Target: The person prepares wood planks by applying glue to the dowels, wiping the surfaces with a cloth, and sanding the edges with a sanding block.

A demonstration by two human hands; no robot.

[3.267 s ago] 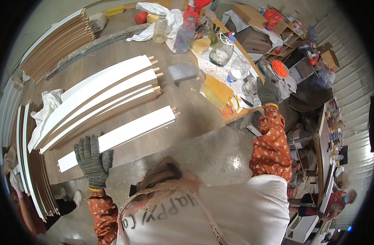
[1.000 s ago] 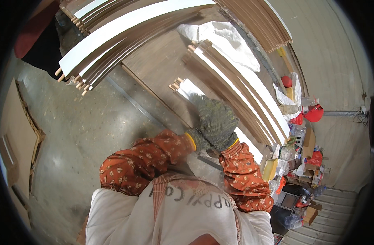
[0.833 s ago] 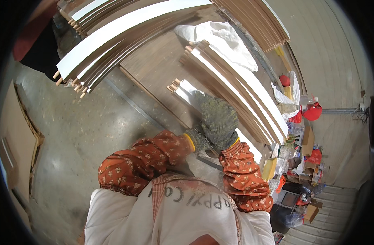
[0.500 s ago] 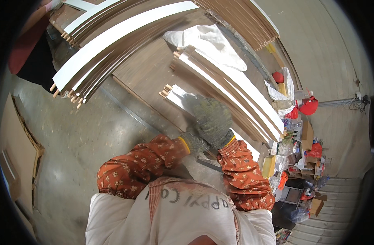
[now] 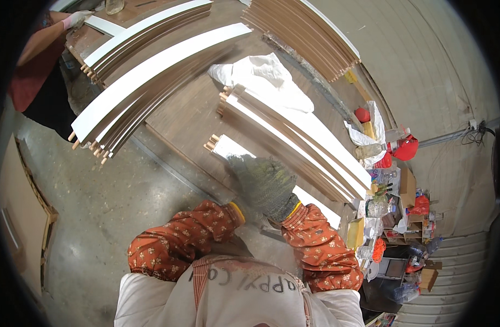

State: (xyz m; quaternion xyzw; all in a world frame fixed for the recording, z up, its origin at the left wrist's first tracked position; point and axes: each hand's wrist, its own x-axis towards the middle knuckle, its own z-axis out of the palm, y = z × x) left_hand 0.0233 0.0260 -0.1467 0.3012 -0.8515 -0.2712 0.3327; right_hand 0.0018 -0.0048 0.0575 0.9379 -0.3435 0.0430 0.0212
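A grey concrete floor (image 5: pixel 103 212) is stretching out under a long brown workbench (image 5: pixel 190 117), while a pale ribbed wall (image 5: pixel 424 71) is curving along the right above a cluttered corner of boxes and bottles (image 5: pixel 402 218), probably shelving, though the fisheye rim is blurring it.

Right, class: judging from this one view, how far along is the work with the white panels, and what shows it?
Done: two stacks of white panels with dowels lie on the table. In hand: the gloved right hand rests flat on a single panel at the table's near edge; the left hand is hidden behind it. Left: that panel is not yet on a stack. Whether more follow cannot be told.
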